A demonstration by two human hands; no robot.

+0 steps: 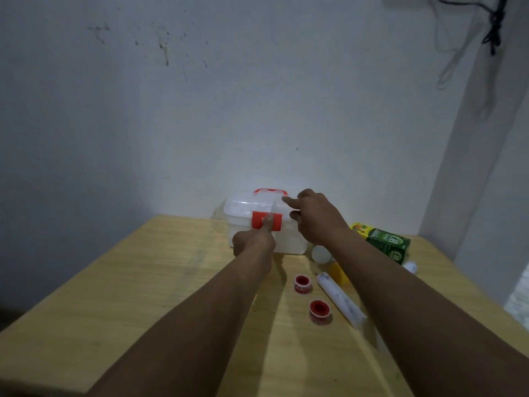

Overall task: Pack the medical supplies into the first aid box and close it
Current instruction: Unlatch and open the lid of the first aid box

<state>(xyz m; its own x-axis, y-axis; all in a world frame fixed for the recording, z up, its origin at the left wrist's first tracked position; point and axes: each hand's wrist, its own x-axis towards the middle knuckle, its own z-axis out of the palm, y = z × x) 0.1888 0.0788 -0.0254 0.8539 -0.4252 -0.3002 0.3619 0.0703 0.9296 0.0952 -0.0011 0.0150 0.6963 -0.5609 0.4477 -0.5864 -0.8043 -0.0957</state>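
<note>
A pale, blue-grey plaster wall, flecked with dark stains, stands behind the light wooden table. Black and white cords hang above the table's right side.

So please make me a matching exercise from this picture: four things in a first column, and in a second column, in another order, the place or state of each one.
Things:
1. first aid box
2. left hand
3. two red tape rolls
4. green carton

Places or states:
A. lying on the table, right of the box, past the right arm
B. thumb pressed on the red latch
C. lid down, at the wall end of the table
D. on the table between the two forearms

Pairs: 1-C, 2-B, 3-D, 4-A
</note>
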